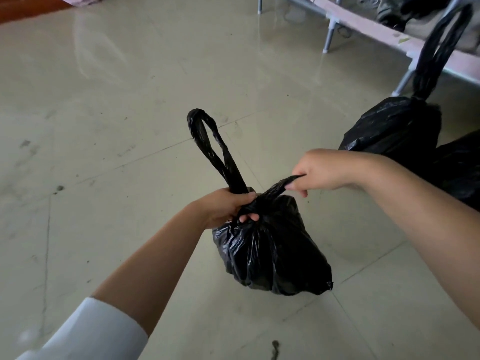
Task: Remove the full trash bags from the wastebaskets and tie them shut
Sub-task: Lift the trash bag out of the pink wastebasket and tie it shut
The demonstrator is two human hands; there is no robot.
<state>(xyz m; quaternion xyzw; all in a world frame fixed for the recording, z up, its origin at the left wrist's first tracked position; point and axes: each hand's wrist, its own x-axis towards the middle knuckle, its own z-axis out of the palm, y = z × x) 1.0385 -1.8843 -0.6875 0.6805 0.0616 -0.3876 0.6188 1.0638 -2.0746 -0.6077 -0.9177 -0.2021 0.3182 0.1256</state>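
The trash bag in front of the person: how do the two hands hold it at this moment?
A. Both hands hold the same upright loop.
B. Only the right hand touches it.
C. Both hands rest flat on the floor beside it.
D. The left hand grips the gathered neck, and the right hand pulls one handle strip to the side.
D: the left hand grips the neck of the trash bag, while the right hand pulls a handle strip sideways.

I am looking down into what seems a lived-in room of a home, perhaps a bedroom or dormitory. The pale glossy tiled floor (130,87) is scuffed and dusty. Along the far right runs a low grey metal-legged bed frame (330,35) with dark clothes or shoes heaped on it (389,9). A brown wooden edge (23,9) shows top left under pinkish fabric (83,0).
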